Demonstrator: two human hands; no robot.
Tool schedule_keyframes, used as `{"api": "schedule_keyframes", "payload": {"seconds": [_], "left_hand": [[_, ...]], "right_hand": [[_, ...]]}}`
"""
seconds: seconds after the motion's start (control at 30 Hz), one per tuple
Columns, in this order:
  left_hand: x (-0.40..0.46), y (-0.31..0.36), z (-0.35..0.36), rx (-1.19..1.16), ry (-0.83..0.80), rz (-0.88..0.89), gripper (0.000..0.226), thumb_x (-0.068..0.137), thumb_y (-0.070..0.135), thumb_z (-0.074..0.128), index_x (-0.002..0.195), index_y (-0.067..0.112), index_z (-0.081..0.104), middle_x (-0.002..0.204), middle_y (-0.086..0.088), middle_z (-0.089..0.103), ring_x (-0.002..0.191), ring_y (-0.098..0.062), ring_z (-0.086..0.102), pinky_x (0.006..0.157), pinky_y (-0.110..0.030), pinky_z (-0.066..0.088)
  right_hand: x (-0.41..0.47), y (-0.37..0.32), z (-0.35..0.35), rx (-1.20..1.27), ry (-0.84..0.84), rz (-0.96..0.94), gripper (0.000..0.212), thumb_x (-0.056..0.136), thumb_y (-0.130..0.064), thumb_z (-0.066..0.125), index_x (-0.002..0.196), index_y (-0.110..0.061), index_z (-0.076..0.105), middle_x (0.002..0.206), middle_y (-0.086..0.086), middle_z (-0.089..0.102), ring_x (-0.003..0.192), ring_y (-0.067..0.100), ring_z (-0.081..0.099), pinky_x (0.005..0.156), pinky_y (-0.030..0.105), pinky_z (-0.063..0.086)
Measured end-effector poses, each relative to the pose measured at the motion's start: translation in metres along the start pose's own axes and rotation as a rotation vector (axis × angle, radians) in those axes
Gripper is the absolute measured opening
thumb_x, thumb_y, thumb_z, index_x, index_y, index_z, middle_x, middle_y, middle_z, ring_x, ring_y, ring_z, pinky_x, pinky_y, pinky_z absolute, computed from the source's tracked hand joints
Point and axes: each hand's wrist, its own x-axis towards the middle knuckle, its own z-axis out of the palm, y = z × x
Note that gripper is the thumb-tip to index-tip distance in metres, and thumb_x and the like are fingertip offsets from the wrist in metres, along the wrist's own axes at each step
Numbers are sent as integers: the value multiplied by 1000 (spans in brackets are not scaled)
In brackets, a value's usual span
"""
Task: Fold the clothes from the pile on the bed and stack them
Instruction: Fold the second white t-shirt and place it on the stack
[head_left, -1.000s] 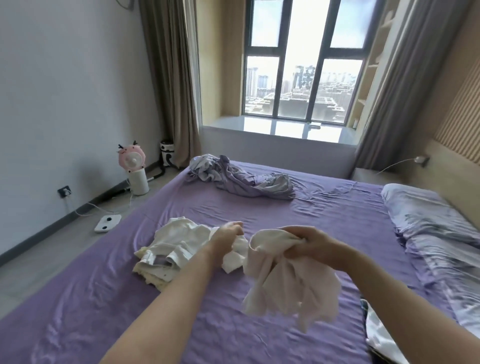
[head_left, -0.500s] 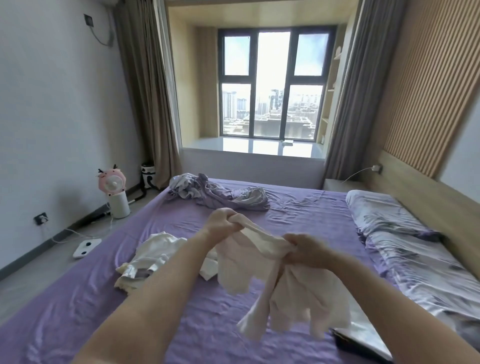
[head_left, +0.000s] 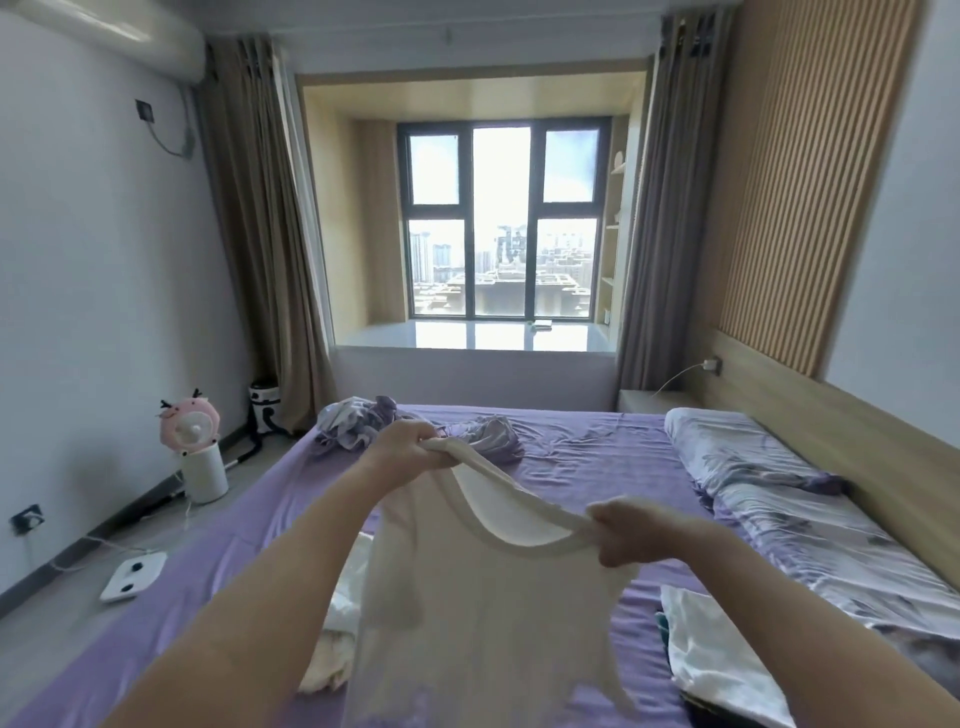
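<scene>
Hands are holding a cream sleeveless top up in the air above a bed covered in a purple sheet. The left hand is pinching one shoulder strap, raised and further away; the right hand is pinching the other strap, lower and nearer. Between them the neckline is stretching open in a curve, and the body of the top is hanging straight down. Below and partly behind it, a pile of pale clothes is lying on the sheet. At the lower right, a flat white garment is resting on something dark, possibly the stack. A crumpled lilac cloth is lying far off. The person seems to be opening out this top, not yet folding it. Next it likely needs laying flat on bare sheet, straps level.
</scene>
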Motion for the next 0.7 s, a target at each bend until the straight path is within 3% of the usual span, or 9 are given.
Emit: {"api": "schedule_keyframes", "payload": {"seconds": [0.1,0.17,0.23,0.3,0.33,0.4,0.5,0.57,0.7], "left_hand": [[-5,-10,-34,-26,-11,-13,29,75,18,78,58,14,55,58,9,45,60,-5,42,54,-12,32],[-9,-16,-55,-32,-32,-32,31,76,20,78,54,18,56,64,4,46,63,-8,45,61,-19,35],[-15,-20,-73,-41,-59,-69,40,76,22,78,44,21,53,61,5,42,58,-9,41,58,-23,31],[-21,-22,-88,-41,-103,-118,40,75,24,78,43,24,55,60,6,43,58,-9,41,57,-22,31],[-25,-24,-95,-48,-136,-144,36,73,24,79,45,24,57,62,5,46,59,-9,45,59,-22,35],[-33,-27,-106,-81,-194,-199,22,66,27,80,54,22,63,69,0,54,66,-13,52,63,-24,42],[-44,-32,-115,-258,-173,-243,19,60,23,70,70,10,61,72,-5,52,67,-18,50,63,-28,40],[-49,-35,-116,-385,-154,-229,10,68,12,64,76,6,64,68,-2,56,65,-16,53,61,-23,41],[-57,-41,-112,-228,-58,-114,8,84,7,65,85,7,73,74,-1,65,71,-12,57,68,-23,44]], "right_hand": [[2,-16,-11,141,83,45,21,74,-29,64,88,-26,49,86,-4,54,77,16,48,61,25,35],[4,-29,-17,368,161,85,27,76,-27,69,99,-25,56,77,-8,51,72,12,48,57,18,37],[7,-45,-21,577,227,105,31,76,-20,71,103,-26,57,70,-8,50,65,8,46,54,13,36],[9,-59,-24,753,220,132,20,76,-14,72,90,-21,60,70,-2,52,65,10,48,55,19,36],[8,-67,-26,813,206,148,15,75,-12,72,75,-18,58,68,0,51,63,12,47,54,22,34],[6,-77,-27,907,192,175,28,75,-13,73,61,-16,49,64,5,46,61,16,42,54,25,30],[-5,-91,-30,1073,186,149,17,76,-15,75,73,-3,63,69,10,57,64,20,53,61,30,42],[-13,-98,-32,1134,171,112,25,77,-17,75,86,5,67,76,11,66,67,20,62,66,32,49],[-31,-108,-33,1156,161,50,28,79,-18,73,90,7,67,80,9,68,72,20,64,67,30,52]]}}
